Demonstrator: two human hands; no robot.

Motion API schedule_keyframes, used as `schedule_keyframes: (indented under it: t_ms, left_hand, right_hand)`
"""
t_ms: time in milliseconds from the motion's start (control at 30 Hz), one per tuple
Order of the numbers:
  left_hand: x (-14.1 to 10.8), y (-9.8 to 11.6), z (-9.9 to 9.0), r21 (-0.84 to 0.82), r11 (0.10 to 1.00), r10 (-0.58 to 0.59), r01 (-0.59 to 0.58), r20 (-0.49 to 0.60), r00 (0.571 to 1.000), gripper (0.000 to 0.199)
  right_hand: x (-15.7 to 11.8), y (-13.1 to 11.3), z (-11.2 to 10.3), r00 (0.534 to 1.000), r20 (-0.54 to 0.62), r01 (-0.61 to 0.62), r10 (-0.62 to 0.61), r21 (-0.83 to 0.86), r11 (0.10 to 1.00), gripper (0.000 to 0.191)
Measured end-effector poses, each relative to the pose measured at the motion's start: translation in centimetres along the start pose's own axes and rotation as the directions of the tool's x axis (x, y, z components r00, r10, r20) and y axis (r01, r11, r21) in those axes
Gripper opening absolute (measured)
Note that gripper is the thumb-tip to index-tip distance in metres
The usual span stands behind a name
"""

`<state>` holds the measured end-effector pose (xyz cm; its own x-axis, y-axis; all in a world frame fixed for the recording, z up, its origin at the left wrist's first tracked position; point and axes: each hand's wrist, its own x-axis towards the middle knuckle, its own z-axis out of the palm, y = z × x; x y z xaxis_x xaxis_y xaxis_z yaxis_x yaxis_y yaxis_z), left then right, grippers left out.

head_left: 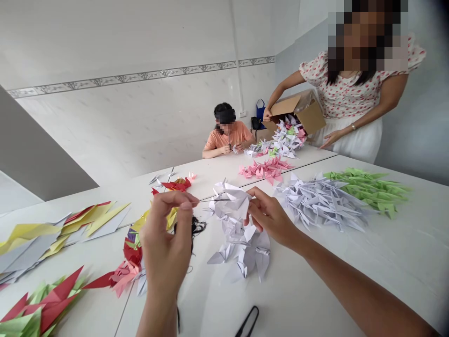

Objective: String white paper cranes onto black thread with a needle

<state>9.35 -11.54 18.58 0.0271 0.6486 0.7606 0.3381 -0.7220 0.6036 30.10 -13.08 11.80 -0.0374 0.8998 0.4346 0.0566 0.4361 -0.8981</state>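
My left hand (167,243) is pinched at the fingertips on a thin, dark needle-like strand (210,201), which runs across to a white folded paper crane (229,195). Whether it is a needle or taut thread, I cannot tell. The crane is gripped by my right hand (268,210), between thumb and fingers. Below it lies a small cluster of white paper cranes (242,245). Black thread (198,227) lies tangled just behind my left hand, partly hidden by it.
White cranes (319,201), green cranes (372,187) and pink cranes (266,168) lie in piles on the table. Left are colored folded papers (31,238). A black looped tool (247,322) sits at the front edge. Across, one person sits; another tips a cardboard box (314,117) of cranes.
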Motion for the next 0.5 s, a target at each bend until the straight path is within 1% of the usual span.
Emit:
schedule_keyframes:
  t_ms: [100,167,267,367,433,500]
  left_hand:
    - [0.4,0.4,-0.3,-0.206,0.978,-0.014,-0.023,-0.179,0.984,0.007]
    - [0.7,0.5,-0.7,-0.312,0.950,-0.054,-0.027,-0.249,0.967,0.006]
    - [1.4,0.3,-1.3,-0.449,0.891,-0.090,-0.072,-0.329,0.940,0.006]
    - [2.0,0.0,-1.6,-0.505,0.850,-0.091,-0.148,-0.419,0.904,0.010]
    - [2.3,-0.3,-1.9,-0.530,0.834,-0.133,-0.153,-0.462,0.877,0.010]
    - [2.4,-0.6,-2.3,-0.510,0.853,-0.167,-0.114,-0.473,0.865,0.007]
  right_hand:
    - [0.4,0.5,-0.5,0.999,0.029,-0.044,0.044,0.024,0.999,0.030]
    - [0.7,0.9,-0.8,0.998,0.042,-0.058,0.056,0.033,0.998,0.031]
    - [1.1,1.5,-1.3,0.997,0.057,-0.059,0.057,0.031,0.998,0.032]
    - [1.3,2.0,-1.8,0.998,0.055,-0.037,0.037,0.003,0.999,0.032]
    - [1.5,2.2,-2.3,0.999,0.042,-0.019,0.021,-0.034,0.999,0.031]
    - [1.7,2.4,-2.8,1.000,0.022,-0.011,0.013,-0.075,0.997,0.031]
